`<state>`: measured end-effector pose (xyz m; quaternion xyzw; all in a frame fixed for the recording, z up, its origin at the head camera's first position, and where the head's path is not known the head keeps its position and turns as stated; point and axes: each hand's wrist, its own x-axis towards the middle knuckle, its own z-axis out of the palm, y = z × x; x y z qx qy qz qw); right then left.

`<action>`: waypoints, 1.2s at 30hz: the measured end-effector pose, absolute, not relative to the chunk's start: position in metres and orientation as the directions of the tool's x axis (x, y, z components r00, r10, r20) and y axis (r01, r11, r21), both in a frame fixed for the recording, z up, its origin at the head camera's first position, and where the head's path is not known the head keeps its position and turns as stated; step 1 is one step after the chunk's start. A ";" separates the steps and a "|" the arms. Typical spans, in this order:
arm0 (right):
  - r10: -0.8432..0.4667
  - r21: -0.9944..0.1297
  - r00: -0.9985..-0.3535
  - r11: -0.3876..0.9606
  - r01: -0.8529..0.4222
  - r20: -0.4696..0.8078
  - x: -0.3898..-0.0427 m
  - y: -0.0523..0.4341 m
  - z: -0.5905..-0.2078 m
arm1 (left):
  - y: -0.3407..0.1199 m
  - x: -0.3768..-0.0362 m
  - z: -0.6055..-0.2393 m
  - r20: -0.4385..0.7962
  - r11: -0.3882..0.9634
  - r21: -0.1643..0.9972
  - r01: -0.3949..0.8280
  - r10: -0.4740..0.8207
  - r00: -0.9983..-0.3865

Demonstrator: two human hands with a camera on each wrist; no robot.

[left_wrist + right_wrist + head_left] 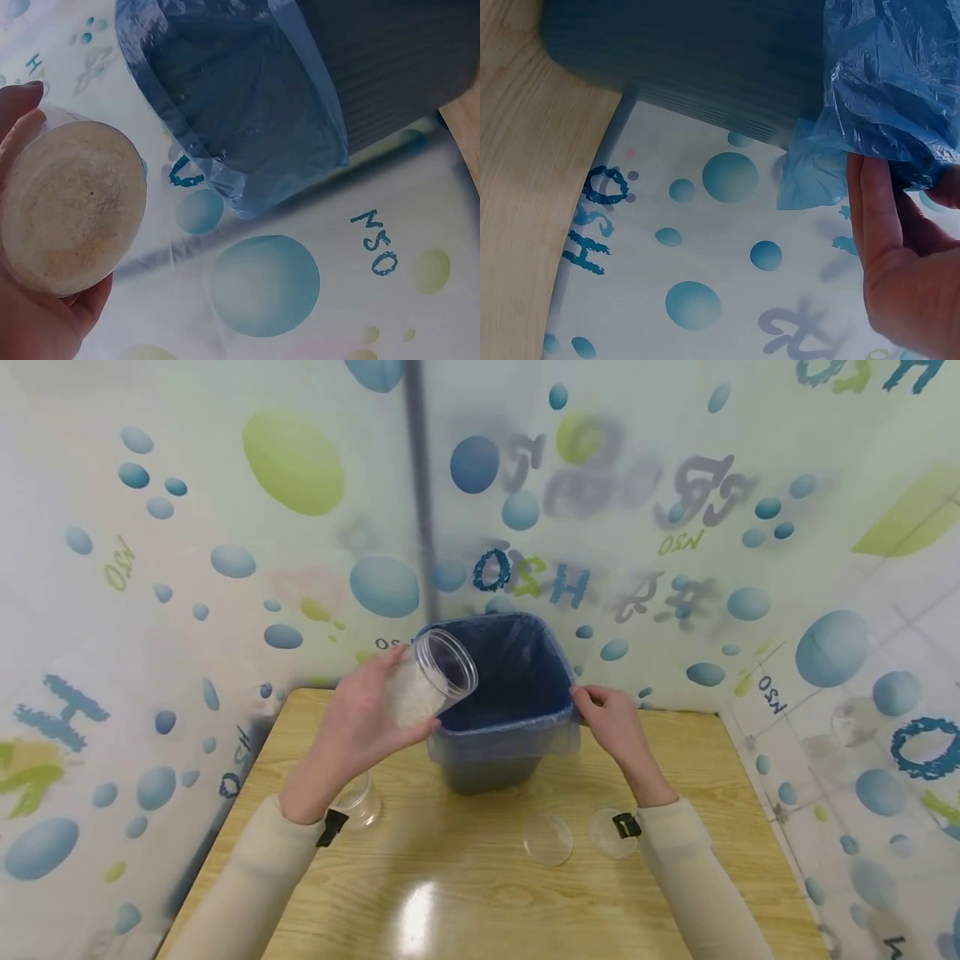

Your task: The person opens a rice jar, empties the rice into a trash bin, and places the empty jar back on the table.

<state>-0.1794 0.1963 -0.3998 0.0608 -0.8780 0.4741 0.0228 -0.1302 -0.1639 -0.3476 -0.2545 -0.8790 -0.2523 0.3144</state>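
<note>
Jar [429, 683] of clear plastic, part-filled with white grains, clasped in left hand [360, 718], fingers and thumb curled round its body. Tilted, open mouth aimed toward about 2 o'clock, base down toward 8 o'clock in the palm; long axis running along that line. Mouth poised over the left rim of the blue-lined bin [558, 720], touching or just clear of it, hard to tell which. From the left wrist view, only the grain-packed base [71, 206] and the liner's edge [247, 112] beyond it. Bin lying at 3 o'clock from the grip, so left hand nearer the jar's work, right hand [611, 718] on the far side, at the bin's 3 o'clock rim, fingers pinching liner [885, 97] and rim together. On the wooden table [465, 902]: a second clear cup [358, 802] under the left wrist, and two clear lids [548, 839] at 6 o'clock of the bin, near the right sleeve.
</note>
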 end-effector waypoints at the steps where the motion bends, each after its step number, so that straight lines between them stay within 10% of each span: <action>1: -0.085 -0.836 -0.992 0.533 -0.127 0.097 -0.179 0.197 -0.400 | -0.165 -0.132 -0.347 0.673 0.747 0.285 0.601 0.291 -0.680; 36: -0.076 -0.910 -0.995 0.406 -0.088 0.062 -0.178 0.196 -0.405 | -0.163 -0.168 -0.339 0.617 0.784 0.069 0.616 0.452 -0.644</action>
